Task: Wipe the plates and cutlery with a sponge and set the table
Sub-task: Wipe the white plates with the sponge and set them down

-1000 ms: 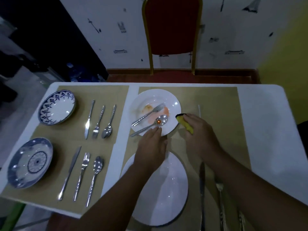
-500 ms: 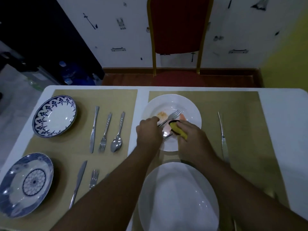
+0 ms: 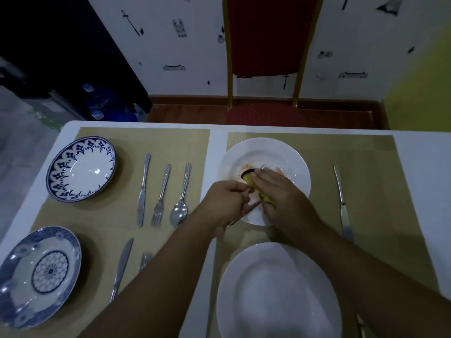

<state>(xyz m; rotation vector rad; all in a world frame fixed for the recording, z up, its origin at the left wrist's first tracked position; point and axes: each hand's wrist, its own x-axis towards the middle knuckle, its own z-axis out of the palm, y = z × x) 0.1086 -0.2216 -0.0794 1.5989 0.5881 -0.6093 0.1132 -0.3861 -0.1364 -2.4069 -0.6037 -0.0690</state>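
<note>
The fingers (image 3: 264,176) of my right hand (image 3: 278,191) are folded over the yellow foam sponge (image 3: 248,179). My left hand (image 3: 225,201) is clamped on a steel cutlery handle (image 3: 251,206). The handle's long axis runs from near-left to far-right, passing under the sponge. Steel fork tines (image 3: 263,166) emerge beyond it, over the stained round white plate (image 3: 296,167) on the worktop (image 3: 419,167).
</note>
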